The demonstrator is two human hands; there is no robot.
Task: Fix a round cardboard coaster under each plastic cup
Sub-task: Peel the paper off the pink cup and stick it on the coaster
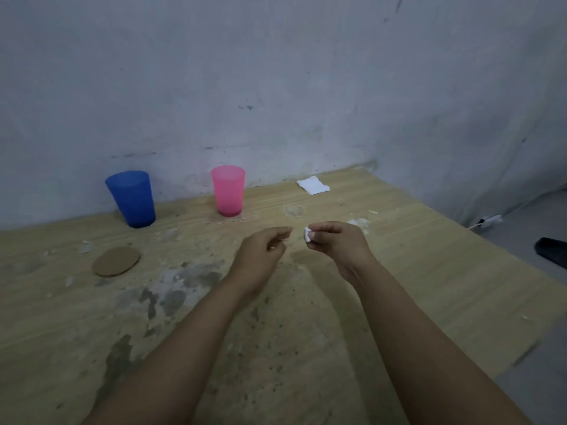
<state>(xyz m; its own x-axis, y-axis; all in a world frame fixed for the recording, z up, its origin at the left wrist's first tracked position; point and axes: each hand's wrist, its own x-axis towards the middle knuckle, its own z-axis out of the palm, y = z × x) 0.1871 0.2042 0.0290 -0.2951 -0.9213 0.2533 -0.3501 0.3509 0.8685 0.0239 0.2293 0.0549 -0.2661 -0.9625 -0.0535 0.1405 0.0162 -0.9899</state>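
Note:
A blue plastic cup (132, 198) and a pink plastic cup (228, 190) stand upright near the wall at the back of the wooden table (429, 271). A round cardboard coaster (116, 261) lies flat in front of the blue cup, apart from it. My right hand (336, 243) pinches a small white piece (307, 234) between thumb and fingertips above the table's middle. My left hand (264, 251) hovers just left of it, fingers loosely curled, with nothing visible in it.
A folded white sheet (313, 185) lies at the back right near the wall. White scraps (359, 223) and crumbs litter the stained tabletop. A black object (552, 251) and a white plug with cable (491, 221) sit beyond the table's right edge.

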